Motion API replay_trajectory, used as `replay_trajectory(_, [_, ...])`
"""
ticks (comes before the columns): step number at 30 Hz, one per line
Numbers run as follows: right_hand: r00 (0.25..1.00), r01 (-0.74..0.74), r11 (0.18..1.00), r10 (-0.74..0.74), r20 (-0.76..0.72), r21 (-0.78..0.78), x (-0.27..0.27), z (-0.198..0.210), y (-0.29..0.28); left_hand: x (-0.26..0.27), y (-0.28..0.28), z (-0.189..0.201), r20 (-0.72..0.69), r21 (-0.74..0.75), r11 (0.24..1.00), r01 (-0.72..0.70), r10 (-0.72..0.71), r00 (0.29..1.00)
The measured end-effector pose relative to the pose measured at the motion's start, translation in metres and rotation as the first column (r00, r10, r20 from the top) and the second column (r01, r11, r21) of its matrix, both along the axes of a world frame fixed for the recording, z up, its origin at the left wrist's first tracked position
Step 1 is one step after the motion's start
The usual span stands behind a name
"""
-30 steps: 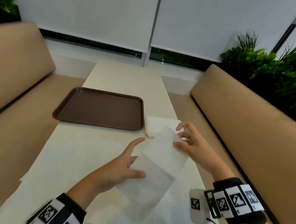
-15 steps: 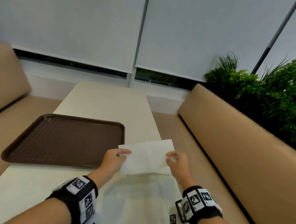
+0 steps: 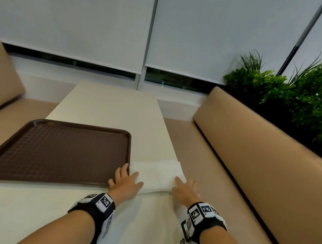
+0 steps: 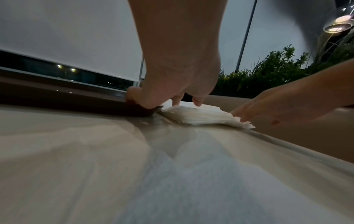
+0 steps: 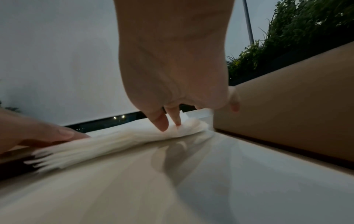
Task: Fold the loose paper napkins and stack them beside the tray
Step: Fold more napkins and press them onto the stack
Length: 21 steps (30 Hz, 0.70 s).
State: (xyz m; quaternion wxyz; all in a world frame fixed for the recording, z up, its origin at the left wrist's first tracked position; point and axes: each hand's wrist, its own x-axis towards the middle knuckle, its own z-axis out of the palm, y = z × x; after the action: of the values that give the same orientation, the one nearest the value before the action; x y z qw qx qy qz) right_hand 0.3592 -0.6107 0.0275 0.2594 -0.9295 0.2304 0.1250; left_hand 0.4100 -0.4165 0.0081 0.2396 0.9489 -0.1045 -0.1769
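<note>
Folded white napkin stack [image 3: 156, 175]: lies flat on the pale table [image 3: 106, 106], touching the brown tray [image 3: 55, 151] at its right rim, long axis across the table. Left hand [image 3: 125, 182] and right hand [image 3: 186, 190], fingers extended, press its two ends. Wristbands [image 3: 204, 214] bear square coded markers; no legible writing.

Dim, even indoor light; soft shadows fall on the desk [image 4: 95, 151] under each grip. Wrist views smear; edges bend.
</note>
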Motion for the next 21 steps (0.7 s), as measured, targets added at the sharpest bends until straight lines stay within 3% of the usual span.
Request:
replay_trajectory(4, [0.992, -0.010, 0.998, 0.002, 0.130, 0.061, -0.027, 0.024, 0.005, -0.018, 0.010, 0.020, 0.075, -0.212, 0.975, -0.067, 0.085, 0.994])
replay_trajectory(7, [0.977, -0.091, 0.991, 0.070, 0.200, 0.096, -0.061, 0.037, 0.011, -0.046, 0.031, 0.045, 0.085, -0.456, 0.889, -0.044, 0.092, 0.992])
replay_trajectory(11, [0.973, -0.231, 0.968, 0.228, 0.044, 0.097, -0.115, 0.048, 0.018, -0.114, 0.091, 0.074, 0.021, -0.691, 0.723, 0.023, -0.012, 1.000])
replay_trajectory(13, [0.958, -0.275, 0.961, 0.276, -0.078, 0.026, -0.141, 0.051, 0.023, -0.154, 0.124, 0.085, -0.013, -0.727, 0.686, 0.014, -0.034, 0.999])
replay_trajectory(16, [0.921, -0.319, 0.945, 0.289, -0.262, -0.078, -0.170, 0.047, 0.029, -0.210, 0.170, 0.084, -0.050, -0.724, 0.690, -0.014, -0.032, 0.998])
replay_trajectory(21, [0.946, -0.235, 0.965, 0.200, -0.255, -0.117, -0.202, 0.029, 0.040, -0.281, 0.243, 0.055, -0.144, -0.625, 0.774, -0.095, 0.006, 0.990])
